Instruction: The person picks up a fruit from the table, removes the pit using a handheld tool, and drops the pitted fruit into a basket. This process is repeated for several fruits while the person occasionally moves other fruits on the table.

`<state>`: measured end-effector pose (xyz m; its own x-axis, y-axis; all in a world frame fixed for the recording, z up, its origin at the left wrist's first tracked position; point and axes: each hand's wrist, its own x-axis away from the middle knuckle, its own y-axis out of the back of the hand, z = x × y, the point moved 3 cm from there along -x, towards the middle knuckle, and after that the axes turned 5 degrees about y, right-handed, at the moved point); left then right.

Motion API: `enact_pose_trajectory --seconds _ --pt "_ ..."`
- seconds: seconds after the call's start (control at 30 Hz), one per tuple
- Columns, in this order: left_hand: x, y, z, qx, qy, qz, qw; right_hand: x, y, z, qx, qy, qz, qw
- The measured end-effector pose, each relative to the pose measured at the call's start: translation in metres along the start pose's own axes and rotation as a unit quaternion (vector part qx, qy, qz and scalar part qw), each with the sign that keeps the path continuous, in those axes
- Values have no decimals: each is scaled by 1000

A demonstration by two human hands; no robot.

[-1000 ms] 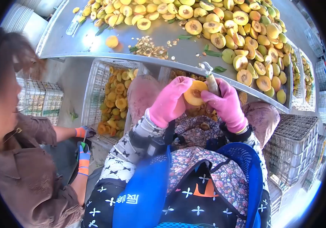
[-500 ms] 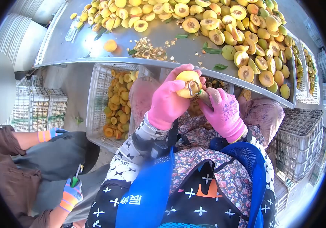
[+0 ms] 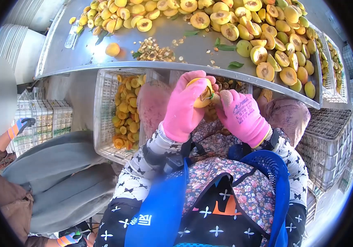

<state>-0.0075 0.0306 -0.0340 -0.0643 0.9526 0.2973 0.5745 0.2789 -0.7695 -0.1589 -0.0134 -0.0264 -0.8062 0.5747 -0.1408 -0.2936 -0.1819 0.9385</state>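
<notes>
My left hand point(image 3: 182, 109), in a pink glove, is closed around a yellow peach half point(image 3: 199, 103), its cut face turned to the right. A pitting tool point(image 3: 212, 98) with a metal loop and some green at its neck is in my right hand point(image 3: 244, 117), also pink-gloved; the fingers cover most of the handle. The tool's loop end is in the flesh at the middle of the peach. Both hands are above my lap, just in front of the metal table's edge point(image 3: 176, 66).
Many halved peaches point(image 3: 267, 53) lie on the table, with a pile of pit pieces point(image 3: 156, 50). A crate point(image 3: 98, 111) of peach halves stands below left. Stacked crates point(image 3: 324, 148) are at right. A co-worker's gloved hand point(image 3: 21, 124) is at left.
The loop has gone deeper into the peach, and the peach has turned sideways in my left hand. The co-worker's hands have moved apart, one up and one down.
</notes>
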Motion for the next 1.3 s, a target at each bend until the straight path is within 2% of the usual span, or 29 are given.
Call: enact_pose_trajectory --seconds 0.1,0.17,0.23,0.27,0.37,0.47,0.5,0.6,0.63,0.67,0.73,0.77,0.87,0.93,1.0,1.03,1.07,1.13,1.17,1.2,1.27,1.3 --pt "-1 1 1 -2 -2 -16 1000 4 -10 7 -149 -41 0 988" --pt "0 2 3 -31 -16 -33 999 8 -13 13 -208 -52 -42 976" --pt "-1 -1 -6 -154 -52 -12 987 10 -11 17 -271 -56 -96 956" --pt "0 -5 -11 -215 -70 -3 974 9 -9 17 -284 -72 -63 954" --pt "-3 -14 -19 -251 -72 -84 962 1 -9 19 -340 -119 15 933" --pt "-7 -13 -8 -213 -181 -116 953 1 -14 30 -380 -122 -22 916" --pt "-6 -19 -8 -184 -159 -153 958 0 -14 34 -373 -139 6 917" --pt "-5 -18 -16 -241 -52 -107 963 2 -13 27 -400 -68 -1 914" --pt "-3 -24 -21 -260 -39 -93 960 0 -7 27 -419 -62 -51 904" --pt "-3 -26 -23 -263 -33 -82 961 0 -5 25 -522 -117 34 844" --pt "-3 -30 -27 -267 -22 -55 962 -1 10 27 -685 -217 199 666" --pt "-3 -31 -27 -280 -14 -42 959 0 11 26 -732 -197 209 617" --pt "-3 -30 -26 -292 7 -15 956 6 8 19 -776 -195 260 540" --pt "-5 -21 -25 -265 12 -13 964 12 12 16 -755 -170 289 564" --pt "-5 -8 -37 -176 -16 -106 979 17 10 15 -717 -149 325 599" --pt "-2 -1 -45 -131 -34 -152 979 16 9 13 -609 -129 293 725" --pt "4 6 -56 -125 -56 -152 979 15 10 10 -486 -104 248 831" --pt "26 28 -86 -113 -97 -150 977 39 -22 -14 -280 -58 227 931" --pt "44 36 -110 -474 -195 -185 838 48 -33 -24 -170 -47 205 963" --pt "52 42 -128 -754 -270 -173 573 50 -31 -27 -194 -44 210 957" --pt "48 86 -154 -732 -348 -251 529 49 -17 -28 -234 -49 218 946" --pt "34 72 -147 -606 -333 -252 676 45 -10 -26 -242 -40 225 943"
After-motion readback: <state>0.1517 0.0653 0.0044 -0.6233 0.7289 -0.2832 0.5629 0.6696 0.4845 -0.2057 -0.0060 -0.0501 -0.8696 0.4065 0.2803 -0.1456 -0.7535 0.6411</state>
